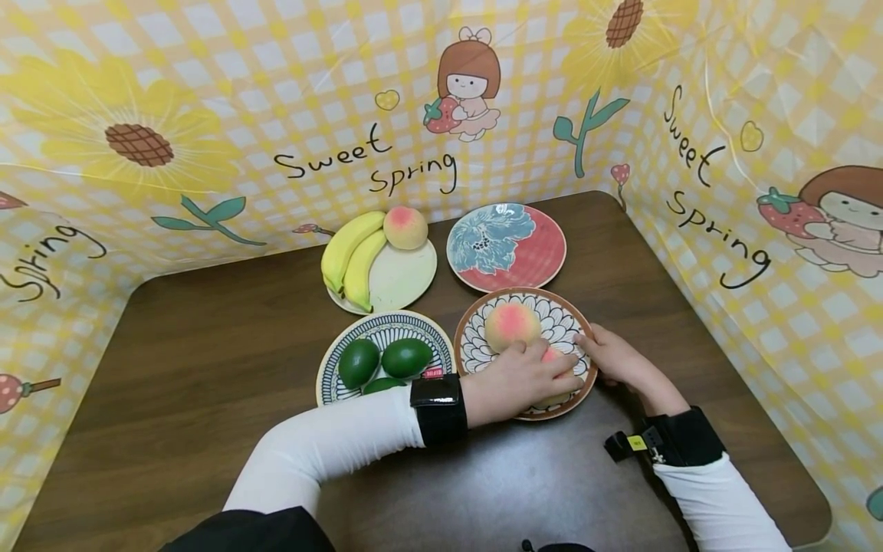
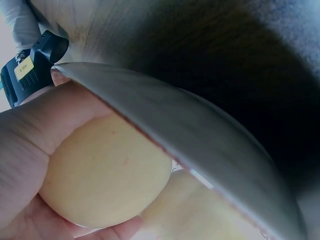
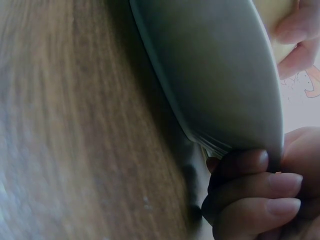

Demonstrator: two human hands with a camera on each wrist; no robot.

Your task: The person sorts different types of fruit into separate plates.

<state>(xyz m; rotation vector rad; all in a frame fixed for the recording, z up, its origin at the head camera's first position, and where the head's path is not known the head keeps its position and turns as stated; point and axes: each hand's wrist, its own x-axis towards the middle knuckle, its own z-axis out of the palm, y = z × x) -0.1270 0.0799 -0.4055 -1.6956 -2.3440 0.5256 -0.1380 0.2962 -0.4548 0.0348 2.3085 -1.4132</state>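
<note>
Right now your left hand point(image 1: 517, 379) has its grip curled round a peach point(image 2: 107, 172) that sits low on the brown-rimmed plate point(image 1: 476, 337), beside a second peach point(image 1: 512, 325). Your right hand point(image 1: 614, 356) pinches that plate's near rim, steadying it on the desk point(image 1: 207, 368). As I judge it, the peach is grasped but not yet lifted; the red floral plate point(image 1: 545, 257) holds nothing.
</note>
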